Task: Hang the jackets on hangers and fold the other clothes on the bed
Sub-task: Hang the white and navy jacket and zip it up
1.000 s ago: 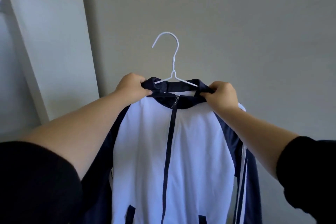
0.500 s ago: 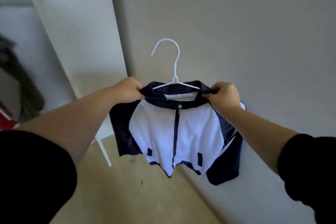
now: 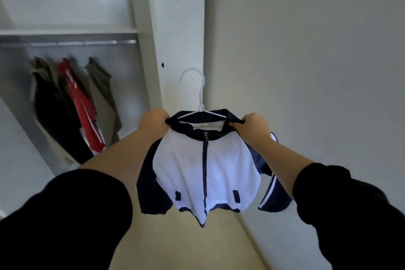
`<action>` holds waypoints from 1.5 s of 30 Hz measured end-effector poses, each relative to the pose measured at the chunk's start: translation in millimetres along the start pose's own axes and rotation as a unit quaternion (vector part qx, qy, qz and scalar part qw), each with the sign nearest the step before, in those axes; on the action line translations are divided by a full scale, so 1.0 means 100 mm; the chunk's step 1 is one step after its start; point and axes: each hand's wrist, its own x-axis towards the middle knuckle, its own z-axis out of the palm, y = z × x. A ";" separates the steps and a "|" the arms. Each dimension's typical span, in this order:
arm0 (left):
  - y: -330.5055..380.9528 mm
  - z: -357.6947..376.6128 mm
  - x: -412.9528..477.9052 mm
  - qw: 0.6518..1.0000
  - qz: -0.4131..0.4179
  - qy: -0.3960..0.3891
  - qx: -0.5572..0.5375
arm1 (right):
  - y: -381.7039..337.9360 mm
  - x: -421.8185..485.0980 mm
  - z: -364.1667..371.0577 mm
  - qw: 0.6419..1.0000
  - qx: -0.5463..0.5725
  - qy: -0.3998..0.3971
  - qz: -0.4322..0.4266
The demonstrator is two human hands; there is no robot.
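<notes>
1. Since a second ago the view has swung left: an open wardrobe (image 3: 72,85) now shows beyond the left hand (image 3: 153,121), and the jacket (image 3: 206,166), which filled the lower view, hangs whole above the floor (image 3: 186,245).
2. Zipped shut, the jacket sits on a white wire hanger (image 3: 202,96), whose hook stands free above both hands.
3. The left hand grips the collar's left end and the right hand (image 3: 256,125) grips its right end, fingers curled round the fabric. Holding both shoulders probably keeps the garment spread and level and stops it sliding off the thin wire.
4. Up and left of the left hand, well apart, runs the rail (image 3: 83,42). On it hang a dark garment (image 3: 54,120), a red garment (image 3: 85,114) with white stripes and an olive garment (image 3: 103,94); bare rail shows right of the olive one.
5. Just behind the hook stands the wardrobe's white upright panel (image 3: 175,28), between the hands and the rail, so the hook likely has to pass round it. A plain wall (image 3: 317,50) lies beyond the right hand.
</notes>
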 end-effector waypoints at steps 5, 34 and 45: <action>-1.09 -0.34 -0.23 0.997 -0.029 0.058 0.035 | -0.98 -0.05 0.40 0.999 -0.017 -0.021 -0.041; -4.00 0.22 2.15 0.953 -0.137 -0.011 -0.270 | -3.48 1.82 2.82 0.976 0.041 -0.215 -0.023; -4.12 0.64 3.68 0.657 -0.294 -0.051 -0.693 | -4.10 3.09 3.63 0.958 0.168 -0.219 0.072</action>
